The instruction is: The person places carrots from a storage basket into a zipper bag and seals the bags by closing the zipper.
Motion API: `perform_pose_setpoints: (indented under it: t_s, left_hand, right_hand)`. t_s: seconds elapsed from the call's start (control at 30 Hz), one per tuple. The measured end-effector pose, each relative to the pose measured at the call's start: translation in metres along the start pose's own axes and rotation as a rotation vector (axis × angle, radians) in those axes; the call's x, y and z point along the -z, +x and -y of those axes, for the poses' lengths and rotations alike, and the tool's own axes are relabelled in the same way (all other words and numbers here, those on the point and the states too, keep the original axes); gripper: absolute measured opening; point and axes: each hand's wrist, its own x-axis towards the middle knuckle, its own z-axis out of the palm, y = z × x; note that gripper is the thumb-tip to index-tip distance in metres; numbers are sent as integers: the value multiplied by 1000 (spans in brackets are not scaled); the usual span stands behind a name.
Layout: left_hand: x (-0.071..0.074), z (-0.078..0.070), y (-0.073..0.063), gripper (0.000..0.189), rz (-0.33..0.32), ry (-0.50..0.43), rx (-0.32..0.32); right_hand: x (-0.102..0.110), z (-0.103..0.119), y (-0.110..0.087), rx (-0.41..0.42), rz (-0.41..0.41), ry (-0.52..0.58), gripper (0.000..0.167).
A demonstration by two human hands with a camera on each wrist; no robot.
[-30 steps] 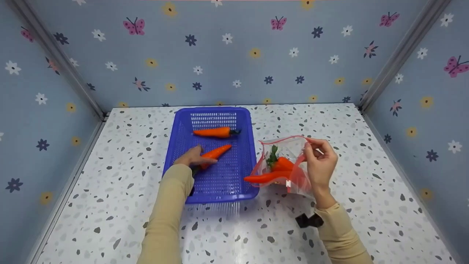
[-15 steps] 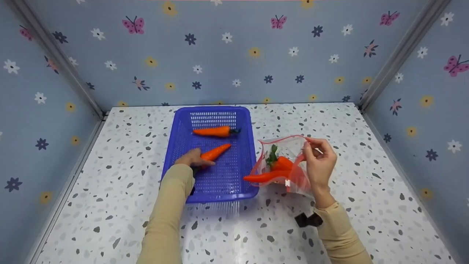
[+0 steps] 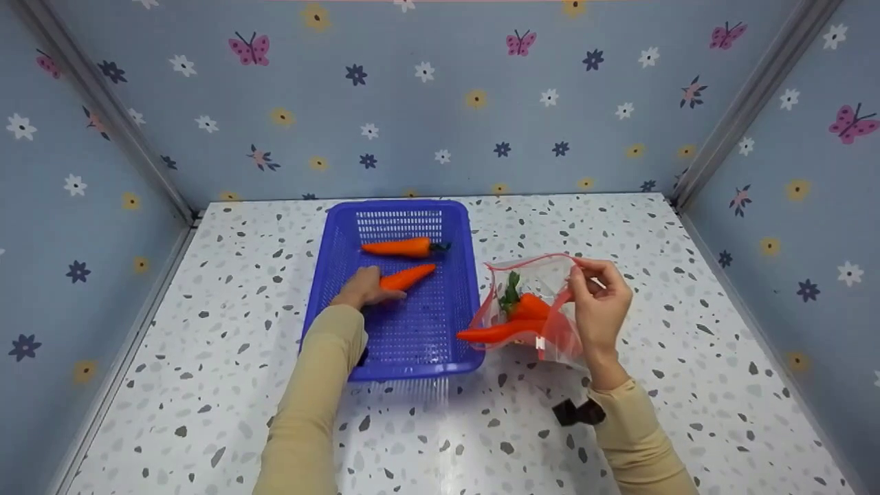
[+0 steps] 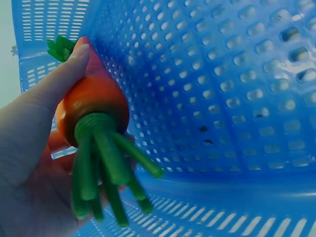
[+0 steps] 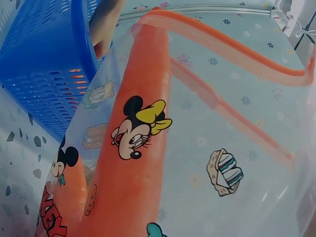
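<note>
- Location: the carrot [image 4: 94, 98] is inside the blue basket [image 3: 416, 372], in the left hand [image 3: 364, 287]. Its tip points away from the person; its green stalks [image 4: 101, 163] point back toward the wrist. Contact with the basket floor cannot be confirmed.
- Handling (judged): the smooth, glossy surface suggests a light, firm plastic body, likely to slide under a loose grip. The stalks look thick and somewhat flexible; breakage seems unlikely.
- Grip point (judged): take hold around the thick end, just ahead of the stalks. The narrow tip offers less surface, and the stalks could bend.
- Left hand: clamped on the carrot, thumb along one side and fingers on the opposite side, parted by the body's width.
- Right hand [image 3: 602, 302]: thumb and forefinger pinched together on the rim of the clear bag [image 3: 567, 338]; its mouth is spread. The film appears thin and limp, so hold it by the red-edged rim.
- Adjacent items: a second carrot [image 3: 399, 247] lies in the basket, beyond the left hand. The bag, just beside the basket, contains a leafy orange vegetable [image 3: 531, 306] and a long red one [image 3: 496, 333], whose tip projects from the mouth.
</note>
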Motion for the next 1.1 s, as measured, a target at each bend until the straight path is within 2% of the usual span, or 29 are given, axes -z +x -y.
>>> perform_pose_setpoints:
  t_s: [0.13, 0.2, 0.27, 0.37, 0.43, 0.5, 0.6, 0.73, 0.9, 1.1]
  left_hand:
    - [4, -9, -2, 58, -22, -93, 30]
    - [8, -12, -4, 58, -42, -110, 13]
    - [12, -16, -7, 59, -56, -187, 17]
    - [18, -21, -11, 60, -103, -209, -34]
    - [23, -24, -14, 62, -134, -205, -50]
    - [29, -28, -18, 62, -174, -134, -82]
    - [37, -34, -26, 58, -214, -62, -103]
    - [43, -43, -37, 55, -244, -85, -126]
    - [48, -52, -54, 54, -301, -89, -192]
    - [51, -65, -76, 57, -348, -99, -242]
  right_hand:
    - [0, 0, 0, -6, -5, 6, 9]
    - [0, 1, 0, -23, -6, 3, 9]
    - [-1, 2, -1, -40, -7, 11, 9]
    - [-2, 5, -2, -50, -1, 23, 10]
    - [-3, 4, -2, -53, -3, 30, 10]
    - [-2, 1, -1, -51, -4, 60, 10]
    - [1, -17, 0, -31, -4, 78, 10]
    - [5, -32, 1, -3, 2, 74, 10]
    - [3, -25, 0, -14, -3, 105, 10]
    - [8, -43, 3, 4, -6, 34, 9]
